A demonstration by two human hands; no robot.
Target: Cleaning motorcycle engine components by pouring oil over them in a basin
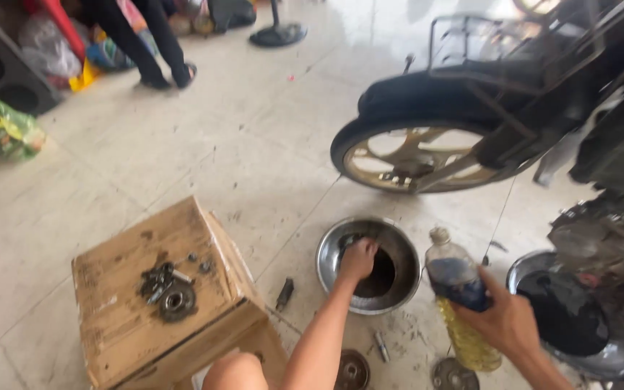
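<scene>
My left hand reaches into a steel bowl on the tiled floor, fingers closed on something dark inside that I cannot make out. My right hand grips a clear plastic bottle of yellow liquid with a dark label, held upright just right of the bowl. A second steel bowl holding black liquid sits further right, beside the motorcycle.
A cardboard box at lower left carries a gear and several bolts. Small metal parts lie on the floor. The motorcycle's rear wheel stands behind the bowl. Another person's legs and a fan base are at the far side.
</scene>
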